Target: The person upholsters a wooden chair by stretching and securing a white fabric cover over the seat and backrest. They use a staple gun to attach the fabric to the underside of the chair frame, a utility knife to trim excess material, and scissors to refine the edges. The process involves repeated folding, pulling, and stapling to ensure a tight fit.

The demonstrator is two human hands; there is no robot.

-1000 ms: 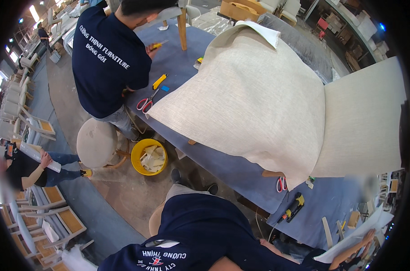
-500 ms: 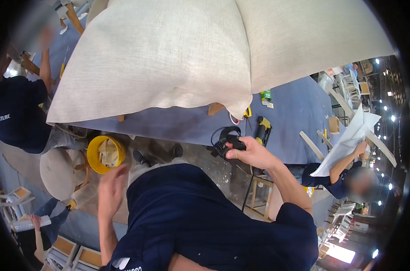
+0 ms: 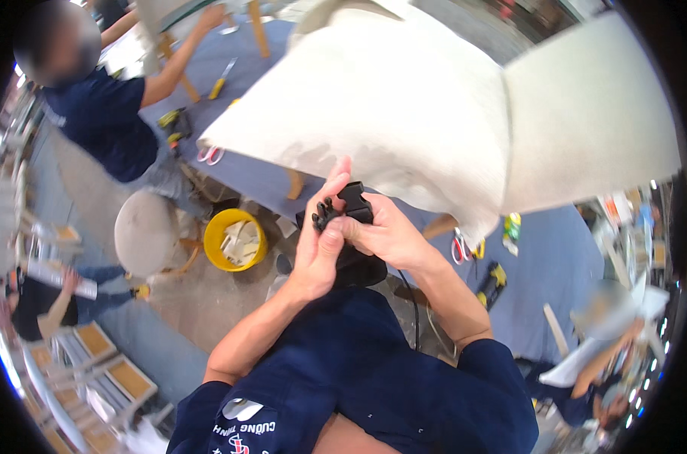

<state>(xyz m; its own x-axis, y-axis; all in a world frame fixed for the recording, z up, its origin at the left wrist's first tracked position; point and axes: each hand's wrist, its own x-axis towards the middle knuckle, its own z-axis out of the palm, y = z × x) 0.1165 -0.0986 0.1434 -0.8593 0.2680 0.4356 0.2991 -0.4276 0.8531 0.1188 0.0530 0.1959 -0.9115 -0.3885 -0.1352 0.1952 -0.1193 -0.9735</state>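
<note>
In front of my body, both hands come together on a small black plastic device [image 3: 355,204] with a dark strap. My right hand [image 3: 396,236] grips it from the right, thumb across its near side. My left hand [image 3: 317,250] presses from the left, its thumb over a knobbly black part and its fingers reaching upward. A thin black cable [image 3: 413,303] hangs down beside my right forearm. Fingers hide part of the device, so its exact kind is unclear. Just beyond stands a large piece upholstered in cream fabric [image 3: 389,98], on the blue-grey covered table [image 3: 544,287].
A yellow bucket [image 3: 215,261] of fabric scraps and a round padded stool [image 3: 145,233] stand at left. Red-handled scissors [image 3: 457,248] and a yellow-black tool [image 3: 492,284] lie on the table at right. Co-workers [image 3: 105,113] [image 3: 585,371] work on both sides.
My left hand has come in from the left and now touches the black device. My right hand has brought it leftward. The whole view has shifted, showing more of the left side.
</note>
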